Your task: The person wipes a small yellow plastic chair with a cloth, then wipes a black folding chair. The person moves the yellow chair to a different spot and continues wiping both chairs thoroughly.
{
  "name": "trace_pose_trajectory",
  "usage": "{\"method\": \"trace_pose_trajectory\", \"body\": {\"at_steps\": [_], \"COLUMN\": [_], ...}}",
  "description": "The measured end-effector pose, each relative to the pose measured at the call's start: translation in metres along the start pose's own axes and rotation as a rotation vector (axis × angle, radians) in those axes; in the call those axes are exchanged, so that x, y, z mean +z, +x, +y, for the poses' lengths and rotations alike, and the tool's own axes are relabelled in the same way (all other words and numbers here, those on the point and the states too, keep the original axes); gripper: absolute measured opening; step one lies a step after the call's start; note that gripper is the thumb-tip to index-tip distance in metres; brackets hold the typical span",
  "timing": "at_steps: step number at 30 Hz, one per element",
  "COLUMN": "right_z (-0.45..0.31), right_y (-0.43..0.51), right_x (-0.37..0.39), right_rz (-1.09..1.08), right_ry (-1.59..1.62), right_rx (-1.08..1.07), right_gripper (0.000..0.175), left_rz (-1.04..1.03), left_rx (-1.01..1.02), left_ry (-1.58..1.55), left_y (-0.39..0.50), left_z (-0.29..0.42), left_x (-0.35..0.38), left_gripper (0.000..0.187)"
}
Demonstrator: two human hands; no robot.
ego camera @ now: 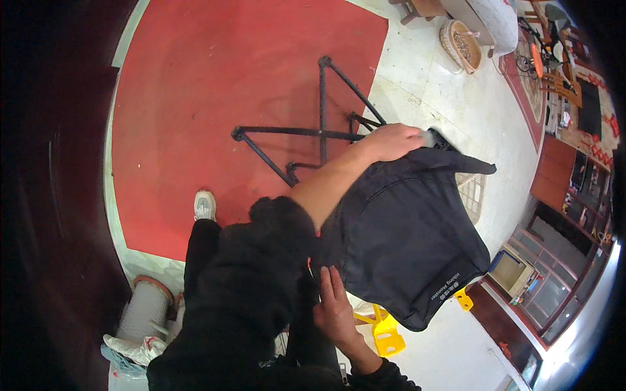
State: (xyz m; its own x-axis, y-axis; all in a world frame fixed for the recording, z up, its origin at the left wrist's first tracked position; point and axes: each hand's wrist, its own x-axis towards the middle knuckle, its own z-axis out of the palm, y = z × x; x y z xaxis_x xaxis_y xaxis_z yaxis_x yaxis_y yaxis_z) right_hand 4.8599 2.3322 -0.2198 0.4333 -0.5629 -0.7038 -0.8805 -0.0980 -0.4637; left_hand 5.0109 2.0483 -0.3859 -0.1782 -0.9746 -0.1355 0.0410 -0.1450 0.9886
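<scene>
A black fabric chair seat (406, 229) with printed writing near its lower corner spreads out to the right of my body. My left hand (398, 141) grips its upper edge beside a dark tube end; the fingertips are blurred. Two straight fingers of my right hand (333, 303) lie at the near left edge of the fabric, the others partly bent; whether they pinch it is hidden. Beyond my left forearm, a black folding chair frame (322, 132) of crossed tubes stands on a red mat (195, 97), partly covered by the arm and the fabric.
My shoe (204, 205) is on the mat. Yellow plastic stools (389, 337) stand below the fabric, and a pale plastic crate (472, 195) shows behind it. A wicker basket (459, 46) is at upper right. A wrapped roll (146, 308) stands at lower left, near a dark surface (58, 195).
</scene>
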Motion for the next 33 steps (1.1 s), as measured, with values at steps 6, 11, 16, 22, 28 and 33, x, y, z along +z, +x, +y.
{"method": "trace_pose_trajectory", "body": {"at_steps": [6,11,16,22,28,33], "right_z": [0.01,0.009,0.006,0.018,0.018,0.02], "right_y": [-0.004,-0.006,-0.004,-0.006,-0.008,-0.008], "right_x": [0.005,-0.002,-0.007,-0.012,-0.01,-0.01], "right_rz": [0.096,0.034,0.005,-0.025,-0.05,-0.061], "right_ry": [0.065,-0.049,-0.034,-0.03,-0.034,-0.083], "right_rx": [-0.002,0.025,0.042,0.051,0.03,-0.02], "right_gripper": [0.085,0.075,0.076,0.075,0.077,0.081], "left_rz": [0.363,0.825,0.902,0.461,0.149,-0.04], "left_rx": [0.089,-0.331,-0.136,-0.209,0.092,0.089], "left_ry": [0.3,-0.315,-0.086,0.375,0.499,0.728], "left_y": [-0.083,-0.092,-0.036,-0.019,-0.09,-0.1], "left_z": [-0.09,-0.101,-0.124,-0.163,-0.113,-0.075], "left_x": [-0.056,-0.113,-0.157,-0.128,-0.087,-0.112], "left_gripper": [0.022,0.03,0.035,0.042,0.025,0.022]}}
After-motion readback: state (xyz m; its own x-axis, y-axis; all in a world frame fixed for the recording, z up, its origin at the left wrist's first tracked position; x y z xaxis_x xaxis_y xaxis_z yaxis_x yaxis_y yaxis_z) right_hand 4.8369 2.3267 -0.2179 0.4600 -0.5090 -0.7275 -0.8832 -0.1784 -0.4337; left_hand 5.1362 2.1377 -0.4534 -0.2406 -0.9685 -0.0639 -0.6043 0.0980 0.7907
